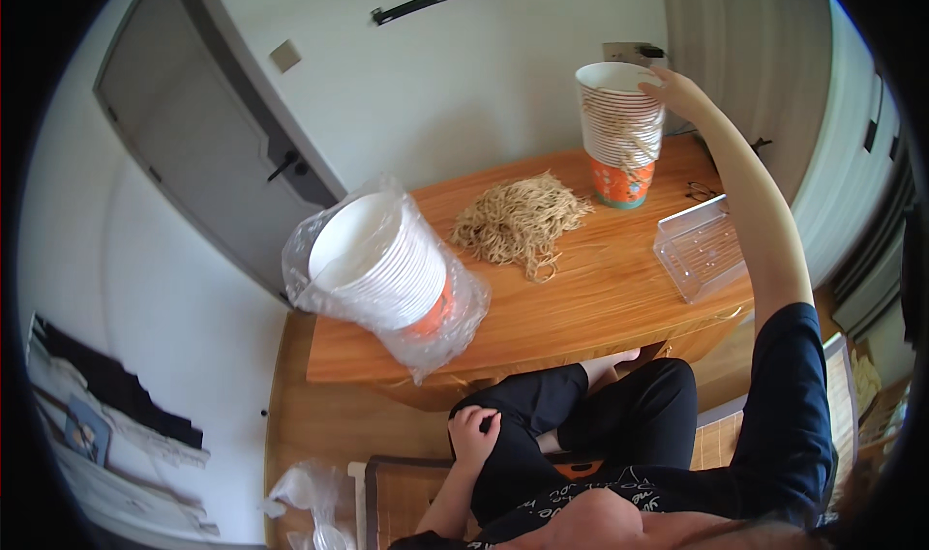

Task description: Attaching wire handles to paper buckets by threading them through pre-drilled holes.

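At the back right of the table, my right hand [674,92] grips the rim of the top bucket in a tall stack of white paper buckets [624,129]. Its fingertips reach over the rim. Beige strands hang down the side of this stack, whose lowest bucket is orange with a green base. Left of it lies a loose heap of beige cord loops [523,219]. My left hand [475,436] rests on my thigh, its fingers laid over the dark trousers. A second bucket stack [382,260], wrapped in clear plastic, leans at the table's left end.
A clear plastic tray [702,250] sits on the table's right side, with dark-framed glasses [702,191] behind it. The wooden table [542,318] stands against the wall. A grey door [208,105] is at the left, and a clear plastic bag [314,497] lies at lower left.
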`<state>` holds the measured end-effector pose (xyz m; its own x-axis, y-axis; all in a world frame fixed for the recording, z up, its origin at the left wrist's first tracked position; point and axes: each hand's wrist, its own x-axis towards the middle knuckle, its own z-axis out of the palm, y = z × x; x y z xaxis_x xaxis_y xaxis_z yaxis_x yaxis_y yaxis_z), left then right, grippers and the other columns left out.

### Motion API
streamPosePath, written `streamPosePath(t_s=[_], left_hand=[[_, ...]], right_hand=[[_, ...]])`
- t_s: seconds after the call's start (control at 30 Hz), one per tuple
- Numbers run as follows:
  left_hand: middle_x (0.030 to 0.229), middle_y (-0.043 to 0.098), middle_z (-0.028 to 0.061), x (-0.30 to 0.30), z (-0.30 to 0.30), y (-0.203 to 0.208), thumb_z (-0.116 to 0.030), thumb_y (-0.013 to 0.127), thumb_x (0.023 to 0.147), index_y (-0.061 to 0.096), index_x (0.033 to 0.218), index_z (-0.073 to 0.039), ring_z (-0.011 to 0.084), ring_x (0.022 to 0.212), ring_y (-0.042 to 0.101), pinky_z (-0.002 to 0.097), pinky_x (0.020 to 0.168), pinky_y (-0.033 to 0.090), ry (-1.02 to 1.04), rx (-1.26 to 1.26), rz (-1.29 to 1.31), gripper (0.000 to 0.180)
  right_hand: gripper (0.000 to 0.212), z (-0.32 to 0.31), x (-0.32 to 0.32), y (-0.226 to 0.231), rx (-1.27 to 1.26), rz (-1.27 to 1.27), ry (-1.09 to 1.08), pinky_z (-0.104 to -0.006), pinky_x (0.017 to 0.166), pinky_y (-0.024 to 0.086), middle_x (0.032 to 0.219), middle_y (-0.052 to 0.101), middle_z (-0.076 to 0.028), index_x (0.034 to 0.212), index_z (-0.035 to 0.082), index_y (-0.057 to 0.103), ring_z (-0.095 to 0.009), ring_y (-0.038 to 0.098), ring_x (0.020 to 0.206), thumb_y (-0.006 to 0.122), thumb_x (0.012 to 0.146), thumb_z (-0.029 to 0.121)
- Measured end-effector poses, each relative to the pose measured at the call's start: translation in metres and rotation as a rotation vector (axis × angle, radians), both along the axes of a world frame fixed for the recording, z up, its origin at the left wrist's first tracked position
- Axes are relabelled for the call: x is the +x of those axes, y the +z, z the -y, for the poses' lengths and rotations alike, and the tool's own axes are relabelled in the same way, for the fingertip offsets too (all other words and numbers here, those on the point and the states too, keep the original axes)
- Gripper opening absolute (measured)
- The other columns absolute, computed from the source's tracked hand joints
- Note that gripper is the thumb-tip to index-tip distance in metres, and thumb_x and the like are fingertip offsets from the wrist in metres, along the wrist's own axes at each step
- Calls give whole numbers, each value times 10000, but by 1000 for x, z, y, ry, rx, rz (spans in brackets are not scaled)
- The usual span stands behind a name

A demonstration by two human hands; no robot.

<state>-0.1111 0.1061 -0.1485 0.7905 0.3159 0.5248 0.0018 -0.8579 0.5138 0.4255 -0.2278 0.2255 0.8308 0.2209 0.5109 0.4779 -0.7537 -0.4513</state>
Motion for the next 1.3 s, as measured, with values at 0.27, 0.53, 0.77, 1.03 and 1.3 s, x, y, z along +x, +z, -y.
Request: streamPosePath(t_s=[0.27,0.53,0.77,1.03,1.3], left_hand=[[1165,556,147,-5,-81,203,-17,681,849,624,1161,-8,322,1089,514,454,909,456,210,468,648,317],[1184,706,92,69,-139,384,-108,606,968,671,1202,-72,233,1063,660,313,907,509,60,27,271,245],[989,724,87,58,-157,360,-142,676,922,736,1010,-42,204,875,658,306,766,508,-78,121,-25,146],[987,715,90,47,-150,370,-104,654,916,735,1042,-31,230,930,652,331,815,507,-136,338,-103,167],[833,709,112,52,-143,382,-154,694,870,744,966,-33,265,825,647,369,828,494,-105,311,-224,162]], right_hand=[[502,-92,-106,-58,-151,404,-58,-577,1095,350,1500,473,-83,1324,171,588,-304,453,1367,676,897,421],[368,-185,-173,-174,-144,-85,217,-618,1083,306,1506,454,-82,1217,223,663,-355,380,1392,692,865,323],[160,-181,-185,-235,139,-75,144,-514,953,396,1125,650,-51,965,192,730,-297,539,1139,694,810,199],[159,-161,-182,-248,-25,-225,209,-484,1019,370,1184,639,13,953,247,780,-265,499,1211,765,805,303],[145,-158,-179,-247,-17,-285,212,-478,977,376,1111,657,13,917,205,763,-261,515,1173,760,832,323]])
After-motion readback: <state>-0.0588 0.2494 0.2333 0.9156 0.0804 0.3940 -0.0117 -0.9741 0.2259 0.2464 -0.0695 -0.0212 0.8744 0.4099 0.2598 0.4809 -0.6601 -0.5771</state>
